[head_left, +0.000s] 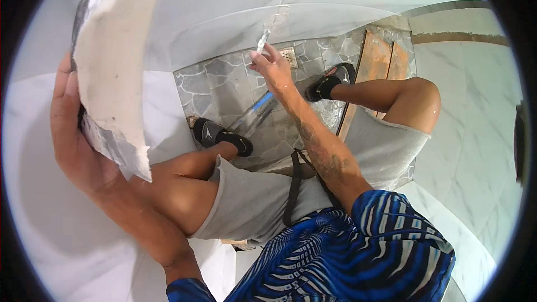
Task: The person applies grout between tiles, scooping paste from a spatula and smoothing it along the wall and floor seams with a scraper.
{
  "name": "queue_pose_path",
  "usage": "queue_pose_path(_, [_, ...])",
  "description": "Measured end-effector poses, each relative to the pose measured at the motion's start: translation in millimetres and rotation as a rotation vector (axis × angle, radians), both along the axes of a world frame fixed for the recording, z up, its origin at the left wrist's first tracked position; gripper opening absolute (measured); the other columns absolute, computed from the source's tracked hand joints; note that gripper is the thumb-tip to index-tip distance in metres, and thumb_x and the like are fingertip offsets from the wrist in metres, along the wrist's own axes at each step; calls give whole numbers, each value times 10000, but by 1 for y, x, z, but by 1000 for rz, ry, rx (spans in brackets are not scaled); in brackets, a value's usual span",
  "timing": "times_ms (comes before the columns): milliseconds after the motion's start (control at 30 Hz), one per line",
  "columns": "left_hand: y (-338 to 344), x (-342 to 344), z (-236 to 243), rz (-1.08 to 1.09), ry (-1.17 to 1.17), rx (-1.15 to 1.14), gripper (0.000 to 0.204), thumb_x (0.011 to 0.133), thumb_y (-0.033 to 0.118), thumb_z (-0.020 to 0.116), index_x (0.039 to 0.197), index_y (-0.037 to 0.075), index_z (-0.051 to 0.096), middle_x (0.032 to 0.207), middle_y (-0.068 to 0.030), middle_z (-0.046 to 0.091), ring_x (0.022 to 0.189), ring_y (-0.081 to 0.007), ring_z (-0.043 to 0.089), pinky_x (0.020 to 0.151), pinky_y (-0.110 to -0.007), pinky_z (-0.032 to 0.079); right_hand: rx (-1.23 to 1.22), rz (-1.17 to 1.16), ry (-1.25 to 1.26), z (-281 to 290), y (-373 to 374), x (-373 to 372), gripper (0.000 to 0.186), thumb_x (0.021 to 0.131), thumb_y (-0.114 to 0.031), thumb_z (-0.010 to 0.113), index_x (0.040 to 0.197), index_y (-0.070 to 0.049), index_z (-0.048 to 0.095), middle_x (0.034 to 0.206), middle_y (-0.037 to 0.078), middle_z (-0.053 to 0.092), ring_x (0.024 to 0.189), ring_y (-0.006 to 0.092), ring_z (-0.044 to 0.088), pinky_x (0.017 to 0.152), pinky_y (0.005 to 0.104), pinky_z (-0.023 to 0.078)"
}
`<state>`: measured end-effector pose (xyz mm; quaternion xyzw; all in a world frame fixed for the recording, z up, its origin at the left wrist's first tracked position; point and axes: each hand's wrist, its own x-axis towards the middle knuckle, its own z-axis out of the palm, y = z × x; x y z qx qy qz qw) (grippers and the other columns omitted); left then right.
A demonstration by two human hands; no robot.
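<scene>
My left hand [78, 140] is wrapped round the dark back edge of a broad curved board [114, 61]. Its face is coated with a smooth cream paste, and its rims are rough and white-crusted. Farther off, by the base of the white tiled wall [224, 17], my right hand [271, 67] pinches a thin, paste-smeared strip that looks like a small scraper [263, 39]. The scraper's tip is close to a tile joint with a wet patch; whether it touches the wall I cannot tell.
Grey stone-patterned floor tiles [224, 89] lie below, with a square drain grate [288, 57]. A blue-marked stick-like tool [262, 100] lies between my feet. Brown wooden planks [376, 59] lie at the right. Marbled wall tiles [447, 95] rise beyond my right knee.
</scene>
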<state>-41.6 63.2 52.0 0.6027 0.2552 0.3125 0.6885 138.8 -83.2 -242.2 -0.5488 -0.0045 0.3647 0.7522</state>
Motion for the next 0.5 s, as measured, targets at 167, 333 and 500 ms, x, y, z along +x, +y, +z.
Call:
queue_pose_path(167, [4,-3,-2,-119,-102,-44,475,967,165,311,1340,-129,308,1241,-207,502,1095,-180,547,902,-255,445,151,-173,229,-78,-4,9,619,854,-125,663,1349,31,326,1043,128,536,948,224,545,863,408,493])
queue_pose_path(333, [-3,-3,-2,114,150,257,491,963,170,272,1330,-154,307,1303,-224,447,1143,-197,519,925,-255,432,171,-311,233,-100,35,28,495,865,-116,644,1280,8,404,995,67,518,883,192,527,873,431,483])
queue_pose_path(500, [1,-11,-2,121,96,296,485,963,168,274,1325,-154,314,1301,-228,449,1140,-203,522,921,-257,436,180,-186,106,-101,57,21,544,873,-70,609,1347,-35,344,972,53,500,850,160,514,872,408,478])
